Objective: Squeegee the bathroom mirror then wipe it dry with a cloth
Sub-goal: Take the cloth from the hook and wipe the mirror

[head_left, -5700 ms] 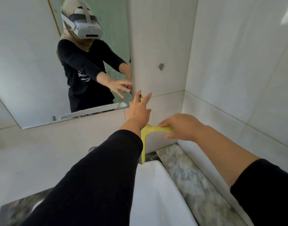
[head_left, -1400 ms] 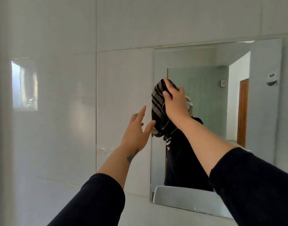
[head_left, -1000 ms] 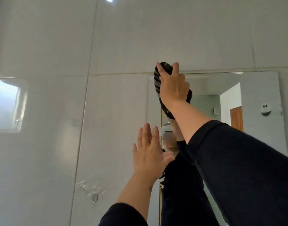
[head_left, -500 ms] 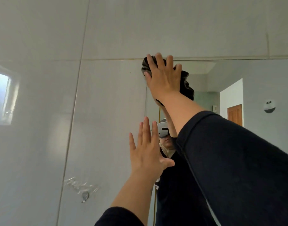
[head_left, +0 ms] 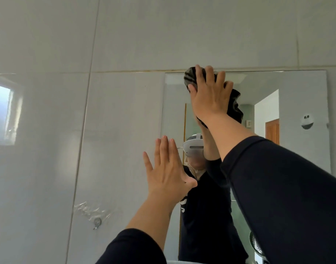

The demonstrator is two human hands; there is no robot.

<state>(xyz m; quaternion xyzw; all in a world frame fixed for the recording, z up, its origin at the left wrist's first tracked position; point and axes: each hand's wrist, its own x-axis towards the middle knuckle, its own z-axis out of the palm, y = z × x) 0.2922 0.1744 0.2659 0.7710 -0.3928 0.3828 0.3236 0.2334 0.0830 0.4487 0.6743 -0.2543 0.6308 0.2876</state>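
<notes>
The rectangular mirror (head_left: 300, 96) hangs on the pale tiled wall, filling the right half of the view. My right hand (head_left: 210, 94) presses a dark striped cloth (head_left: 234, 106) flat against the glass near the mirror's top left corner, fingers spread over it. My left hand (head_left: 167, 170) is raised lower down, open with fingers together, at the mirror's left edge; whether it touches the wall is unclear. The squeegee is out of view.
A small metal hook (head_left: 97, 221) with leftover clear adhesive sits on the tile left of the mirror. A window's reflection (head_left: 1, 111) shines on the far-left tile. A round sticker (head_left: 307, 121) shows at the mirror's right side.
My right hand with the cloth rose to the mirror's top left corner and has now slid a little right along the top edge. My left hand stayed raised and open.
</notes>
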